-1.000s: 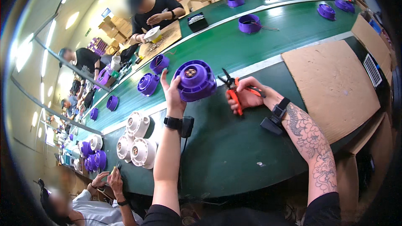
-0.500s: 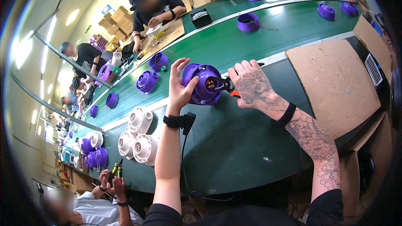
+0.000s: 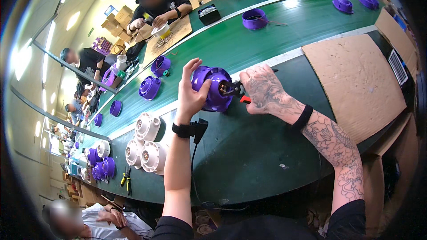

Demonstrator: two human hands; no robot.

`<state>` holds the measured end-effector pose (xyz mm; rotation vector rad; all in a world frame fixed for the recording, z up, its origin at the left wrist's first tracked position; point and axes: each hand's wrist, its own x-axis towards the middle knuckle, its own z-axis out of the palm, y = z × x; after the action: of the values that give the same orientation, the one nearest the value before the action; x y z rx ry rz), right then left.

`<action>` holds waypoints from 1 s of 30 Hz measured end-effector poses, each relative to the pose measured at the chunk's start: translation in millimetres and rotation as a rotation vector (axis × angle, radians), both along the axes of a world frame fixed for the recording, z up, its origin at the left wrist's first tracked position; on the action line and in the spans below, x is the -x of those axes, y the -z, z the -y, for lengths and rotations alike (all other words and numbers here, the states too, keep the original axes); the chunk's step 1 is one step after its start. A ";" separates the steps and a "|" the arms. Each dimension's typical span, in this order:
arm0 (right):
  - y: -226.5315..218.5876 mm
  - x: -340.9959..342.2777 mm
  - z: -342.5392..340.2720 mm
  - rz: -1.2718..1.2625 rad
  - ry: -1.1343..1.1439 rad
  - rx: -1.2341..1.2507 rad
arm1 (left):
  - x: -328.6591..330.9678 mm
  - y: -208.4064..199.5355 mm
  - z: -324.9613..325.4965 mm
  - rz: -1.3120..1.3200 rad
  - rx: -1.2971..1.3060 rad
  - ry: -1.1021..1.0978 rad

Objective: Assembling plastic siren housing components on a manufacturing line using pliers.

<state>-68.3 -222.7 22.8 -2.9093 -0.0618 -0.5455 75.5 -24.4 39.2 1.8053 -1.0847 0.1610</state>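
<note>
A round purple plastic housing (image 3: 216, 103) is held up over the green table, tilted so that its centre faces me. My left hand (image 3: 192, 92) grips its left side, thumb across the front and fingers raised behind. Closed around a pair of pliers (image 3: 235, 90) with black jaws and a red-orange handle part is my right hand (image 3: 262, 88). The jaws reach into the housing's central opening, where small copper-coloured parts show. Whether the jaw tips pinch one of these parts cannot be made out.
White housings (image 3: 153, 156) stand left of my left forearm, near yellow-handled pliers (image 3: 126, 181). Beyond runs a green conveyor belt (image 3: 200, 69) carrying purple housings (image 3: 150, 88). A cardboard sheet (image 3: 356, 89) lies at right. Co-workers sit opposite and at lower left.
My hands stay at the housing, with the pliers shifted slightly left. The lower-left co-worker's hands have drawn back from the yellow-handled pliers. The person opposite has raised a yellow-ended tool.
</note>
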 end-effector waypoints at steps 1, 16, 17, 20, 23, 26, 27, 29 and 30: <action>1.3 -1.9 3.9 0.000 0.001 0.000 | 3.5 0.6 2.8 0.000 0.000 0.001; 14.4 -28.3 40.8 -0.509 -0.034 -1.179 | -118.8 89.1 -64.3 -0.104 0.352 -0.668; 19.3 -30.1 43.0 -0.517 -0.040 -1.176 | -128.3 100.3 -70.3 -0.281 0.359 -0.711; 43.7 -31.0 58.2 -0.696 -0.374 -1.816 | -111.6 107.0 -54.8 -0.137 -0.141 -1.004; 49.0 -23.9 61.6 -0.700 -0.403 -1.794 | -76.2 73.7 -30.3 -0.090 -0.309 -0.995; 34.8 -22.5 42.9 -0.771 -0.505 -1.870 | -92.3 74.8 -50.4 -0.213 -0.305 -0.819; 36.0 -21.3 40.5 -0.817 -0.556 -2.009 | -97.1 83.1 -47.7 -0.377 -0.226 -0.707; 31.9 -24.8 29.3 -0.864 -0.597 -1.988 | -106.8 104.8 -59.9 -0.363 0.058 -0.335; 39.4 -14.2 43.8 -0.864 -0.564 -2.006 | -83.7 98.7 -25.5 -0.240 -0.170 -0.339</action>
<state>-54.1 -266.5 -16.6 -0.8469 -0.1072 0.5510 159.2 1.1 -59.4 2.0928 -0.6343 0.0520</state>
